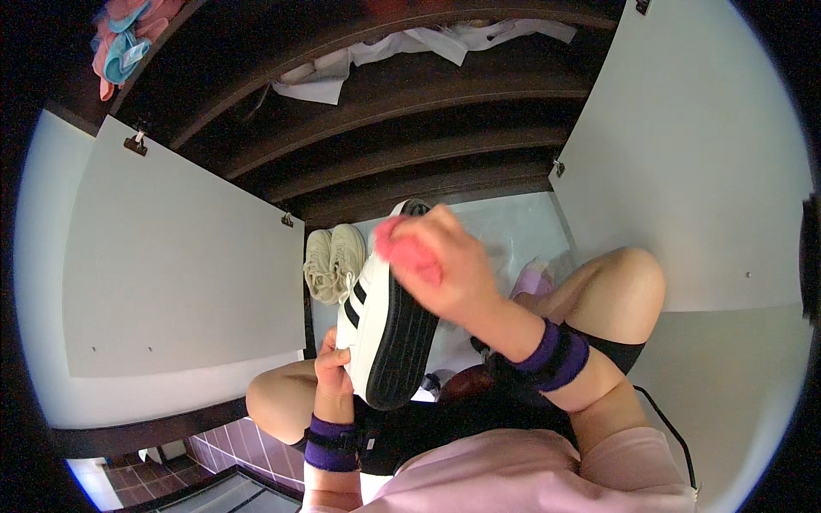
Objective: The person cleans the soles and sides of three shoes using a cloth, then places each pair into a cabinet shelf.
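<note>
A white sneaker (375, 327) with black side stripes and a black sole is held up on its side, its sole turned to the right. My left hand (335, 365) grips it around the heel end. In my right hand (452, 263) is a bunched pink cloth (414, 256), pressed near the edge of the sole toward the toe. That hand is blurred and covers part of the forefoot. A pair of beige sneakers (335, 260) stands on the floor just left of the held shoe.
Open white cabinet doors stand at the left (192, 276) and right (686, 179). Dark shelves (410, 122) lie ahead, with white paper (410, 48) on an upper one. Pink and blue cloths (125, 54) lie at top left. My foot in a lilac shoe (533, 279) rests at right.
</note>
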The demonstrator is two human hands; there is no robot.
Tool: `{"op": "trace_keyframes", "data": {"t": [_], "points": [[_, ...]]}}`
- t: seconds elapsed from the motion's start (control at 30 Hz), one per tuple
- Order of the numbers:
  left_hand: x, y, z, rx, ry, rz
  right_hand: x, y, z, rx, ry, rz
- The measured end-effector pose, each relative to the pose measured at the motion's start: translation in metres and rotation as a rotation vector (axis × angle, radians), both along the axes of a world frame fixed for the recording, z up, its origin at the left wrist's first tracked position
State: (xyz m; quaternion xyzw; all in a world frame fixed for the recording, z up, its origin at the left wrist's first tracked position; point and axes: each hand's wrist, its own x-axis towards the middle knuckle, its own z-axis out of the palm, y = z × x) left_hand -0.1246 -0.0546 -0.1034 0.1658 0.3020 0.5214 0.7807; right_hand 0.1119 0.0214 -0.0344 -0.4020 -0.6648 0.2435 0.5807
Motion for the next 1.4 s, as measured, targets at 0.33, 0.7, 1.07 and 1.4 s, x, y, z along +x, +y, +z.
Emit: {"op": "trace_keyframes", "data": {"t": [0.33, 0.7, 1.07, 1.4], "points": [[-0.001, -0.005, 0.001, -0.046, 0.052, -0.020, 0.013, 0.018, -0.019, -0.241, -0.019, -0.151], [0.003, -0.002, 0.016, 0.145, 0.128, -0.065, 0.026, 0.030, -0.089, -0.620, 0.228, -0.146], [0.006, -0.003, 0.013, 0.166, 0.767, -0.254, 0.021, 0.013, -0.072, -0.829, 0.653, 0.211], [0.033, 0.010, 0.017, 0.255, 0.926, -0.152, 0.018, 0.012, -0.070, -0.593, 0.735, 0.124]]}}
